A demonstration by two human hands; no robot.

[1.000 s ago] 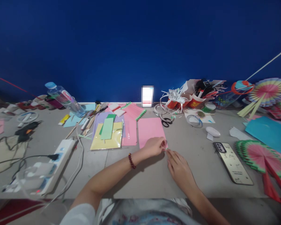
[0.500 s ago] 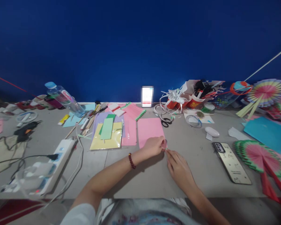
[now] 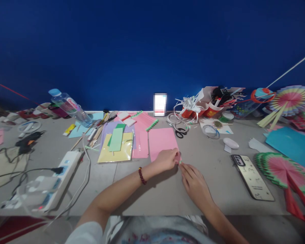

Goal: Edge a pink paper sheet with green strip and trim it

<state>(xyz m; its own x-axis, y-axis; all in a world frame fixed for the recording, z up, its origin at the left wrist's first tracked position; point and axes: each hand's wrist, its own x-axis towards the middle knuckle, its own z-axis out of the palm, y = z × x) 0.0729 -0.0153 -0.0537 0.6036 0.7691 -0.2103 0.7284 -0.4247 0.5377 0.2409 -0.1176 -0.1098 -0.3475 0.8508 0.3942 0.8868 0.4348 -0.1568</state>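
A pink sheet of paper (image 3: 162, 140) lies flat on the table in front of me, its lower right corner between my hands. My left hand (image 3: 169, 159) has its fingers curled shut on the paper near that corner. My right hand (image 3: 194, 178) comes in from the right, fingers pressed together, its fingertips pinching at the same corner. A tiny pale green-white bit (image 3: 180, 162) shows at the fingertips; what it is I cannot make out. Black-handled scissors (image 3: 181, 133) lie just beyond the paper's right edge.
Left of the sheet are a yellow paper pack (image 3: 117, 154) with green strips and a pleated pink paper (image 3: 144, 120). A power strip (image 3: 63, 179) and bottle (image 3: 71, 105) stand farther left. Rightward lie a phone (image 3: 254, 178), paper fans (image 3: 282, 169) and red cups (image 3: 213, 110).
Both hands stay at the paper's lower right corner with almost no movement. The pink sheet's upper left edge has shifted slightly left.
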